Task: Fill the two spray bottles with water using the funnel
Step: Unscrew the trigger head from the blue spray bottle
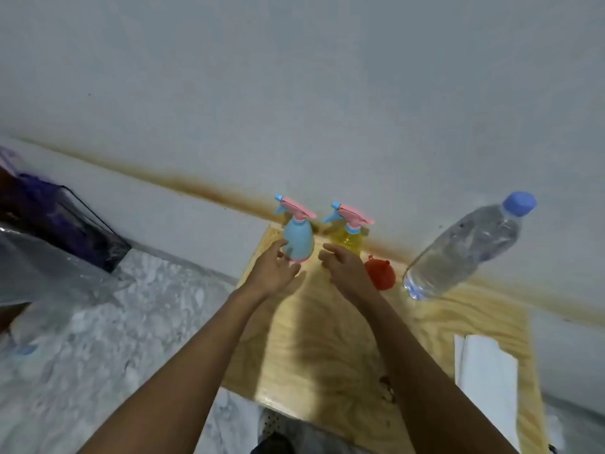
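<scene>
Blue spray bottle stands upright at the far edge of the wooden surface, close to the wall, with its pink and blue trigger head on. The yellow spray bottle stands just beside the blue spray bottle on its right, also upright and with the same kind of head. Further right of the blue spray bottle, past the yellow one, the red funnel sits on the surface. Still further right stands the clear water bottle with its blue cap closed and water inside.

The left hand is directly in front of the blue spray bottle, a little to its left. Its fingers are spread and relaxed and reach the side of the bottle; I cannot tell if they really touch it. The right hand is just right of the blue spray bottle, in front of the yellow one. Its fingers are loosely curled and hold nothing.

Far to the right of the blue spray bottle and nearer to the person, a white paper lies on the surface. Far to its left, a clear plastic bag lies on the marble-pattern floor.
</scene>
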Action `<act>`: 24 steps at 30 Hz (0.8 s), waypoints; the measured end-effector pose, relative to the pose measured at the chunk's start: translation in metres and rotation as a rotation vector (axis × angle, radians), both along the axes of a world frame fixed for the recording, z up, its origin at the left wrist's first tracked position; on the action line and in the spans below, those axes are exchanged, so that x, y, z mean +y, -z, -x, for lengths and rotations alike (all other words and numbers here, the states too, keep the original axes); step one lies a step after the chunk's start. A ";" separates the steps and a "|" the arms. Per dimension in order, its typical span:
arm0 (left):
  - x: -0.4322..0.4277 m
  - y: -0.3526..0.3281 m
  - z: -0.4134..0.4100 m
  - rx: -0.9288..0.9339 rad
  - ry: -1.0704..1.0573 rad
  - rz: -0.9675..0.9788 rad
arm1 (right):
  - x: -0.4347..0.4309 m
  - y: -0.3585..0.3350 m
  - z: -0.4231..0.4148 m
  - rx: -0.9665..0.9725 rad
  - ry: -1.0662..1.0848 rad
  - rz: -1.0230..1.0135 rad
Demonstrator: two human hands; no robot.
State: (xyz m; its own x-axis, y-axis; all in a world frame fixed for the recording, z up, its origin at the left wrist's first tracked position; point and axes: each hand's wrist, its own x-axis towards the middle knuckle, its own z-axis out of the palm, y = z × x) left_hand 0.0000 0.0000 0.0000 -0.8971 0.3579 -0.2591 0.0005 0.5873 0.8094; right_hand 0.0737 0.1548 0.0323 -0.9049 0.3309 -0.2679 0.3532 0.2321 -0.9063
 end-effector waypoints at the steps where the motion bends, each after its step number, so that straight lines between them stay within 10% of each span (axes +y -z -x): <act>1: 0.003 0.003 0.008 0.019 0.006 -0.024 | -0.005 0.004 0.011 -0.005 0.004 -0.022; 24: 0.007 0.056 0.081 0.026 0.039 -0.282 | -0.054 0.028 0.081 0.174 0.213 -0.185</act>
State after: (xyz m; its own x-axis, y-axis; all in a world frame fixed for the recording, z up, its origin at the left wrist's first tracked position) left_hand -0.0812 0.0073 -0.0563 -0.8864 0.4467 -0.1217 0.0411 0.3377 0.9403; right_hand -0.0073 0.1004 0.0044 -0.8368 0.5465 -0.0333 0.2553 0.3357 -0.9067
